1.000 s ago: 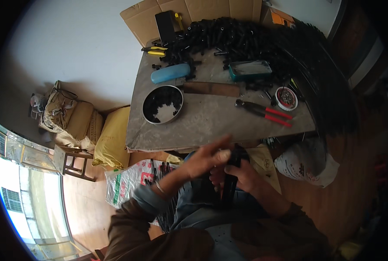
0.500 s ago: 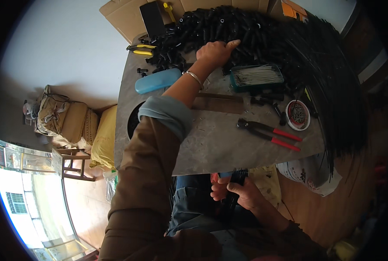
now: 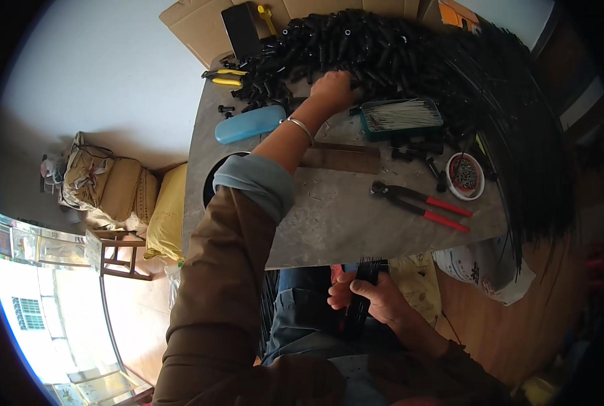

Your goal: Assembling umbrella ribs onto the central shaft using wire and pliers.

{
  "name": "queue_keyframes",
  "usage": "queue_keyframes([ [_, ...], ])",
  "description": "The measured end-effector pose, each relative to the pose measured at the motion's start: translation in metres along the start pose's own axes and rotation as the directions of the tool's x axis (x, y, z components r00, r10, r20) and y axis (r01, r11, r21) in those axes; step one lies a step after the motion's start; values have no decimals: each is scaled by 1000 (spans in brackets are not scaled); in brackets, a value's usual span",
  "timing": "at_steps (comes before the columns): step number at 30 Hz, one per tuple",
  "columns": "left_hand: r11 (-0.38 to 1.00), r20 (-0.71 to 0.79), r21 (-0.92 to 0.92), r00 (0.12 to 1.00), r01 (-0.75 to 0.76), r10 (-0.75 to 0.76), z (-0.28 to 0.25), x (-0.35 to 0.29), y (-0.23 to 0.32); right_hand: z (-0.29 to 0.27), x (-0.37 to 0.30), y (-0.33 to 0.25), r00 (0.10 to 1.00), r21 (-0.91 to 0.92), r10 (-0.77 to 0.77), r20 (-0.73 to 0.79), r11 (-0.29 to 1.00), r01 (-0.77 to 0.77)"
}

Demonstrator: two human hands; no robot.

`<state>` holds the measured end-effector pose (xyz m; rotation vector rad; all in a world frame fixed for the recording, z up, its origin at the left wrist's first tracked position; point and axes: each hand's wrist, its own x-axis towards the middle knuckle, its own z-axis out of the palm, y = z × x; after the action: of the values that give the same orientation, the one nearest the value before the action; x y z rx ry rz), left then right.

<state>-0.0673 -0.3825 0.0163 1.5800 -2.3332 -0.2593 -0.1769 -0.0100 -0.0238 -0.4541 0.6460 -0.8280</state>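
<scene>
My left hand [image 3: 331, 92] is at the near edge of a large heap of black tube-like parts [image 3: 336, 47] on the table. Its fingers curl downward, and whatever they hold is hidden beneath the knuckles. Low over my lap, my right hand [image 3: 385, 299] is closed around an upright bundle of thin black strands [image 3: 367, 272]. The strand tips rise to the table's near edge. Beside my left hand stand a teal box of thin pale rods [image 3: 402, 116] and a light-blue case [image 3: 250, 124].
Red-handled pincers [image 3: 421, 206] lie on the grey table [image 3: 329, 233]. A white tub of small metal pieces [image 3: 465, 177] stands at the right, near long black strands [image 3: 525, 135] hanging over the edge. Yellow-handled pliers [image 3: 225, 76] and a black phone-like slab [image 3: 241, 30] sit far left.
My left hand has drawn slightly nearer, and its thumb, stretched to the right before, is now tucked out of sight. My right hand keeps its hold on the strands.
</scene>
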Motion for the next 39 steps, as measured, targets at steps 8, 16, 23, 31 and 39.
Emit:
queue_keyframes([
  [8,999,-187,-23,982,-37,32,-14,-27,9,-3,-3,8,994,83,-63,92,995,55],
  [16,441,211,-886,972,145,105,-86,-191,57,0,-20,24,968,98,-112,225,991,92],
  [23,-31,461,-887,887,460,-13,-52,-371,59,29,-33,29,980,39,-98,170,995,93],
  [31,-118,473,-871,879,477,60,-47,-419,61,54,-41,38,978,-88,-123,169,986,139],
  [39,-254,406,-895,906,367,-122,-40,-425,74,65,-58,47,973,-170,-219,72,959,228],
])
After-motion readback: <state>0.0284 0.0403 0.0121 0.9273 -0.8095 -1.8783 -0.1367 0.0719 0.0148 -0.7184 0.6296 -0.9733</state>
